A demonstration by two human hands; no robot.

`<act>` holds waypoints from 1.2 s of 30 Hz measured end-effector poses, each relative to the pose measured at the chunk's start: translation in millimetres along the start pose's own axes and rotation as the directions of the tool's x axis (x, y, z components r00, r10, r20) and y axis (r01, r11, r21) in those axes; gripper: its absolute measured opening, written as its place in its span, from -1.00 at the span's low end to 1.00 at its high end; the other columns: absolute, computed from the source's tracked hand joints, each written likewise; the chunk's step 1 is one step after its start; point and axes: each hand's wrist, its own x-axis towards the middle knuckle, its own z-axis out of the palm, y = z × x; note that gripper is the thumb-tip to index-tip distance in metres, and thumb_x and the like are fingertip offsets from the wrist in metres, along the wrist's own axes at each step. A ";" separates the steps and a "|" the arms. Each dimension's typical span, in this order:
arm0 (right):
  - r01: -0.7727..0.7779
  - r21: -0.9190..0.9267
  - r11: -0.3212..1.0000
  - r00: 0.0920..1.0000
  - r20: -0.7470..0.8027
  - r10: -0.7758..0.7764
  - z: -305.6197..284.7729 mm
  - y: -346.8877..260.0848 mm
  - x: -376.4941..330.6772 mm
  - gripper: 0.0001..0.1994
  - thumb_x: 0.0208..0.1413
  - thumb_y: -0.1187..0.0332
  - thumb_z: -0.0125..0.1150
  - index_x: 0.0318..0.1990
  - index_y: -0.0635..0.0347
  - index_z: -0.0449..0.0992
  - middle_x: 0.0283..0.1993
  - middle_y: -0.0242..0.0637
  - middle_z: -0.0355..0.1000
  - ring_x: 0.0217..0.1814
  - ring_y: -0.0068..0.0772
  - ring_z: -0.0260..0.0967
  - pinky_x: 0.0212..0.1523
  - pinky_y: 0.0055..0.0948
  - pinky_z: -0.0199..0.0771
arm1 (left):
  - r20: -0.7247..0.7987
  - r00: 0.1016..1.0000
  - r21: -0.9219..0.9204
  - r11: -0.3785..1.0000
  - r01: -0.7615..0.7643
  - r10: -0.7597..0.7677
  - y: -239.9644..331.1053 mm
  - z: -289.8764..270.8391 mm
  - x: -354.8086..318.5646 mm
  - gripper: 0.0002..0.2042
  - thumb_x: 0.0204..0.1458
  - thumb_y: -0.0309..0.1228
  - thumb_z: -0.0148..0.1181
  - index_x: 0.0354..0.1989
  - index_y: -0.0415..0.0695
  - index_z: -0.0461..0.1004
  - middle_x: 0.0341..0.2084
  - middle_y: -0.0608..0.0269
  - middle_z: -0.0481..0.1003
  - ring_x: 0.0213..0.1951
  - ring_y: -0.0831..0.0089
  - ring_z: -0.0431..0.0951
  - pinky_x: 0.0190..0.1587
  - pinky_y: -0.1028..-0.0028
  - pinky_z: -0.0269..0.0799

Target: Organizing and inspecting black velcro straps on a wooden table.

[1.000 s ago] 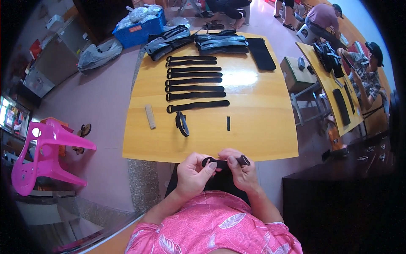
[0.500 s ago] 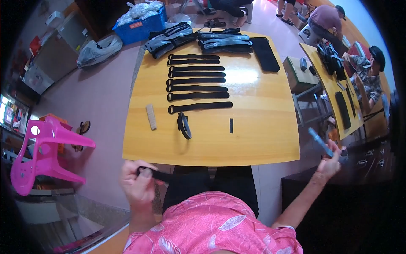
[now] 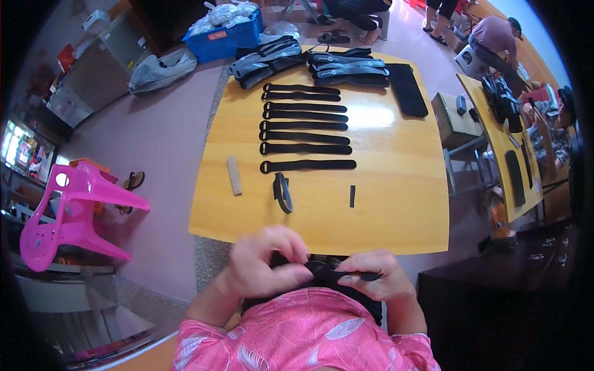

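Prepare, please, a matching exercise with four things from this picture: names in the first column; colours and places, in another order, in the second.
1. stool
2. crate
3. narrow strip
4. band

A. beige, on the table
B. black, between left hand and right hand
C. pink, on the person's left
D. blue, beyond the table's far edge

Pairs: 1-C, 2-D, 3-A, 4-B
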 end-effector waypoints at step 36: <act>-0.284 0.524 0.803 0.878 -0.195 0.437 -38.9 42.0 -11.4 -0.86 0.08 0.52 0.30 -0.21 0.38 0.57 -0.36 -0.37 0.53 -0.33 -0.64 0.42 -0.28 -0.65 0.39 | -0.057 0.833 0.974 0.152 0.166 -0.550 -146.8 -173.5 139.5 -0.58 -0.17 -0.61 0.05 -0.07 -0.10 0.60 -0.17 0.13 0.50 -0.05 0.17 0.43 0.00 0.24 0.32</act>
